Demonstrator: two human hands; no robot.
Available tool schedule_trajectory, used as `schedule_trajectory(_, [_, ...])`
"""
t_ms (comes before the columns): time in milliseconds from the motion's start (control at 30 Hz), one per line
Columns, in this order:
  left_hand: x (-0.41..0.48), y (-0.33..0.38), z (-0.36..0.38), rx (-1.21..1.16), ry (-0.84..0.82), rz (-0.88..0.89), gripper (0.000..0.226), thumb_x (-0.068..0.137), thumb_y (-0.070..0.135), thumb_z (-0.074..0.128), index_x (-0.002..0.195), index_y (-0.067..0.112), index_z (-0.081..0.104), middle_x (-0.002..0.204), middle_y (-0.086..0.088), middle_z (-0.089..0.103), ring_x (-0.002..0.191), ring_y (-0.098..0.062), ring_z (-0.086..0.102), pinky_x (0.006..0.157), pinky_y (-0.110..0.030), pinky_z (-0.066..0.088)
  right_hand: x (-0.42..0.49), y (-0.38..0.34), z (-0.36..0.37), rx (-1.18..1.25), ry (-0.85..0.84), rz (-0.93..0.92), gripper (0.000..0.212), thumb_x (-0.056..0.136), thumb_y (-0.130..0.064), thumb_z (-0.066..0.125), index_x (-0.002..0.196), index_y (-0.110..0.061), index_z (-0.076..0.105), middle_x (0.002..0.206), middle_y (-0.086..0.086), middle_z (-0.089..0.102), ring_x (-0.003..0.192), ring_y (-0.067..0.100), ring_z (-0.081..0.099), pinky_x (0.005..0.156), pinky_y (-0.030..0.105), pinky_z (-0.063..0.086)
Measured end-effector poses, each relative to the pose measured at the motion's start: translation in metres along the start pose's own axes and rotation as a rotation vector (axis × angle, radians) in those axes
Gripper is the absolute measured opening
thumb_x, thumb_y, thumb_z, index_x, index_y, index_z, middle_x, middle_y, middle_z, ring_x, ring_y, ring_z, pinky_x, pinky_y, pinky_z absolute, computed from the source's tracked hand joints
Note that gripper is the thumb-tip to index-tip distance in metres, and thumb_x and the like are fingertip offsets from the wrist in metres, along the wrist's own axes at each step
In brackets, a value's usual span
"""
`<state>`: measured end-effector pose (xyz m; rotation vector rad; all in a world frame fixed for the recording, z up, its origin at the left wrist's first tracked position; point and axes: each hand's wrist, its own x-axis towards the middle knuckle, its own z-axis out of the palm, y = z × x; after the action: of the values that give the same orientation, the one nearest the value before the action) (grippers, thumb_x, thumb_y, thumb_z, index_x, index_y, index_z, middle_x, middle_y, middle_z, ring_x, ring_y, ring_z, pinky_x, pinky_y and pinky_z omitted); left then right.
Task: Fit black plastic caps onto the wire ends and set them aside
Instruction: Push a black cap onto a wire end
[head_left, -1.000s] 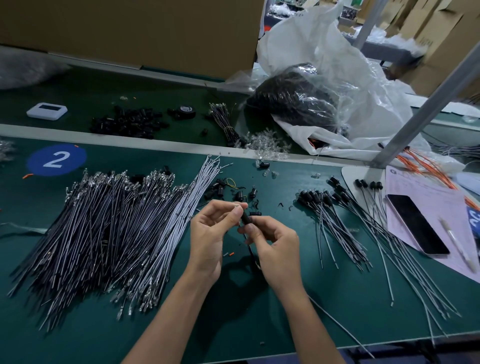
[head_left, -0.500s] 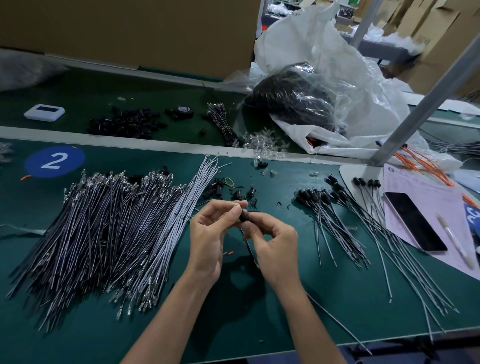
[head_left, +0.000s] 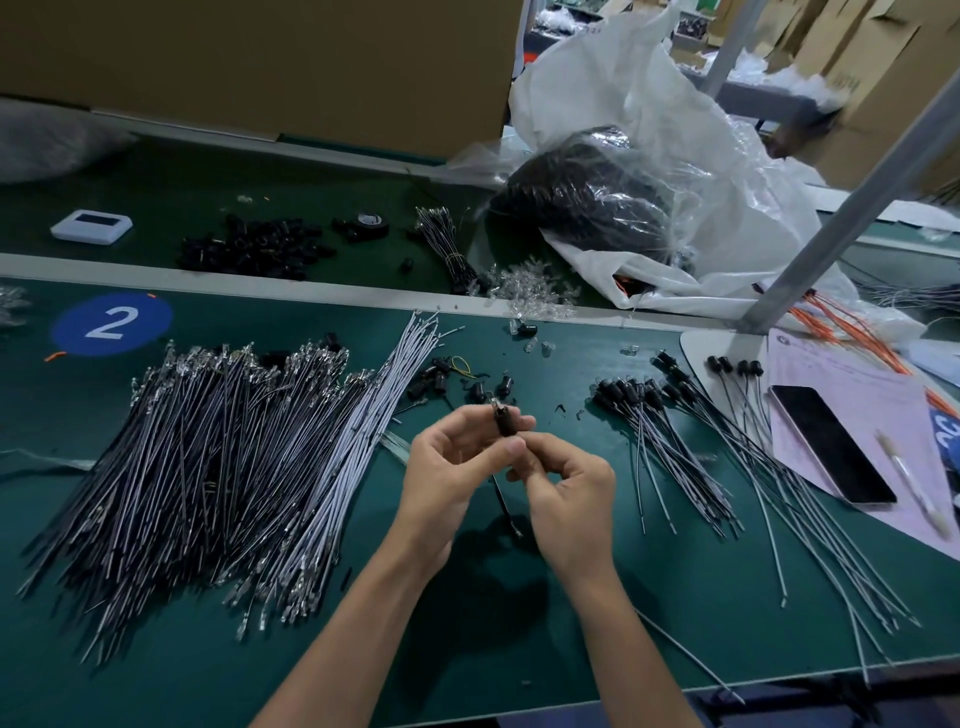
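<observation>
Up came the glossy black cap (head_left: 504, 422), pinched upright by left hand (head_left: 447, 470); right hand (head_left: 569, 501) gripped its wire (head_left: 501, 500); bare mat (head_left: 488, 654) lower centre.

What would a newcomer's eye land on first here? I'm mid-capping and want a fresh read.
First, the huge fan of uncapped wires covering the left half of the mat. At centre, the left grip pinches a black cap while the right grip holds its wire just below. To the right lie the finished capped wires, beside a phone on pink paper.
</observation>
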<state>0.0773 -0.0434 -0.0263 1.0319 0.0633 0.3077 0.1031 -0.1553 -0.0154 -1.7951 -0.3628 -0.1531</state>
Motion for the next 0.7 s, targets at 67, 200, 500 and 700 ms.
schedule_trajectory(67, [0.0000,0.0004,0.0014,0.030,0.041,0.008,0.023,0.071,0.015,0.080,0.094,0.013,0.077,0.103,-0.011,0.075,0.091,-0.015,0.070,0.077,-0.022,0.053,-0.0008,-0.0002,0.0008,0.011,0.004,0.001,0.012,0.088,-0.005,0.068,0.085,-0.013,0.078,0.070,-0.008,0.073,0.065,0.004,0.065,0.067,0.020,0.053])
schedule_trajectory(200, [0.0011,-0.0005,0.0014,0.058,0.058,-0.009,0.019,0.071,0.017,0.076,0.089,0.012,0.079,0.096,-0.009,0.076,0.085,-0.013,0.072,0.073,-0.018,0.053,-0.0014,0.0006,0.0030,0.041,0.016,0.009,0.012,0.089,-0.008,0.069,0.086,-0.016,0.078,0.070,-0.011,0.073,0.064,0.000,0.064,0.065,0.016,0.052])
schedule_trajectory(500, [0.0014,0.0045,0.0015,0.021,0.112,0.025,0.016,0.070,0.020,0.074,0.084,0.023,0.081,0.086,-0.005,0.077,0.079,-0.011,0.071,0.070,-0.018,0.054,0.0003,-0.0014,0.0062,0.000,-0.041,-0.010,0.021,0.088,-0.004,0.068,0.077,-0.021,0.074,0.066,-0.010,0.072,0.063,0.004,0.067,0.066,0.018,0.052])
schedule_trajectory(700, [-0.0012,0.0071,0.0034,0.026,0.122,0.059,0.019,0.067,0.021,0.076,0.084,0.025,0.081,0.084,-0.006,0.077,0.077,-0.010,0.071,0.067,-0.017,0.053,-0.0021,-0.0020,0.0078,0.015,-0.035,-0.008,0.028,0.087,0.001,0.067,0.078,-0.025,0.074,0.068,-0.010,0.072,0.063,0.008,0.067,0.066,0.023,0.055])
